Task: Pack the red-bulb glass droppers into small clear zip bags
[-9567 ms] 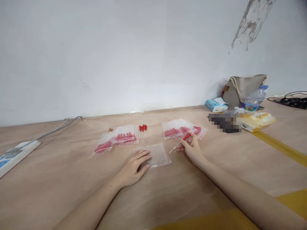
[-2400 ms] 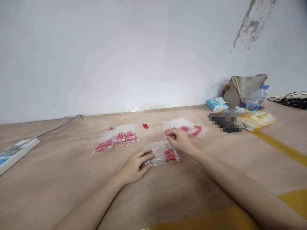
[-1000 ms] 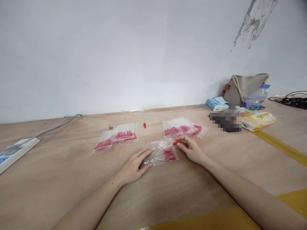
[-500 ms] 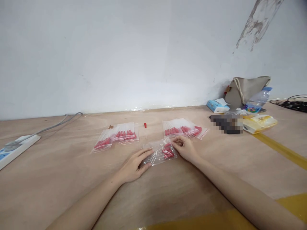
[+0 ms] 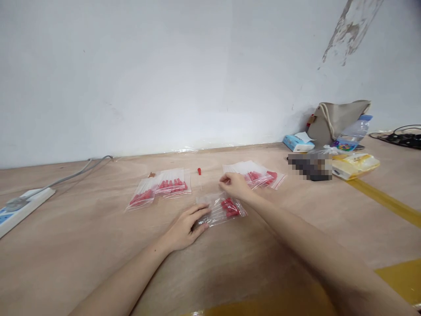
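Note:
A clear zip bag (image 5: 215, 215) lies in front of me, holding several droppers with thin clear stems and red bulbs (image 5: 230, 207) bunched at its right end. My left hand (image 5: 187, 226) rests on the bag's left edge, fingers stretched out and thumb apart. Above the bag's upper edge is my right hand (image 5: 235, 185), its fingers curled together; whether anything sits between the fingertips is hidden. A loose dropper with a red bulb (image 5: 199, 171) lies farther back, its stem barely visible. The right hand partly covers the pile of filled bags (image 5: 253, 174) behind it.
More filled zip bags (image 5: 169, 182) overlap at the left. A power strip (image 5: 29, 206) with a grey cable stands at far left. To the right are a blue tissue pack (image 5: 298, 143), a grey bag (image 5: 338, 120), a yellow packet (image 5: 357, 166) and black cables (image 5: 399, 139).
My right hand has left the zip bag's right end and moved up and left, over its upper edge. My left hand has stayed on the bag.

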